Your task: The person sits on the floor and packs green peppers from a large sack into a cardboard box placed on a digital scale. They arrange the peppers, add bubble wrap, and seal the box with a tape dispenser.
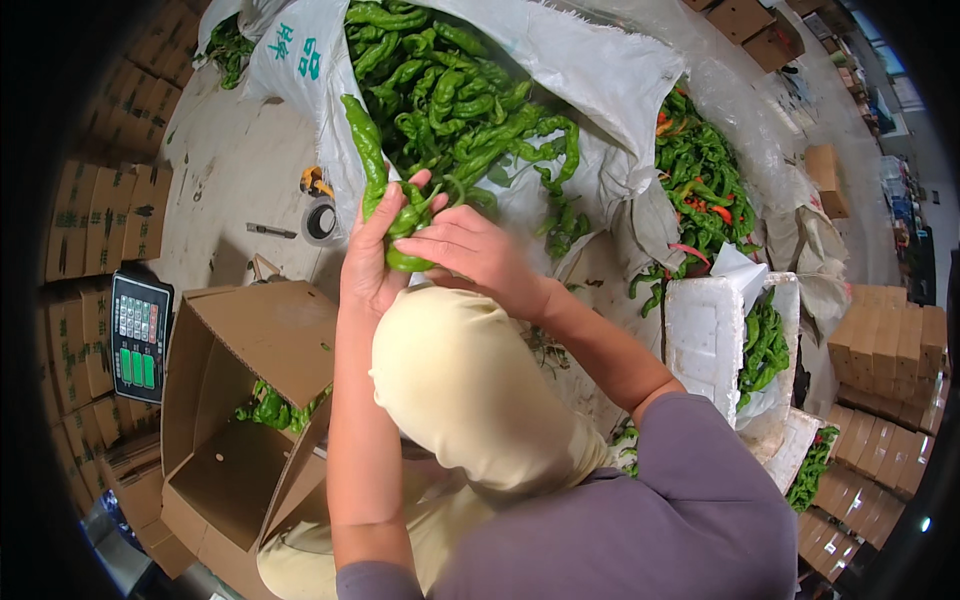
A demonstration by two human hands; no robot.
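My left hand (369, 259) is closed around several green peppers (365, 142), with one long pepper standing up past its fingers. Against the lower part of this bunch, the fingers of my right hand (480, 251) are curled on the peppers; its thumb is hidden. Just beyond both hands, a white woven sack (300, 71) lies open, spilling a large heap of green peppers (450, 90). Pale yellow cloth (480, 375) bulges up below my hands and between my forearms.
On the left are an open cardboard carton (225, 480) with some peppers inside, a scale display (139, 337), a tape roll (321, 221) and a utility knife (271, 230). At right stand a white foam box (701, 345), a pile of green and red peppers (705, 172) and stacked cartons (885, 337).
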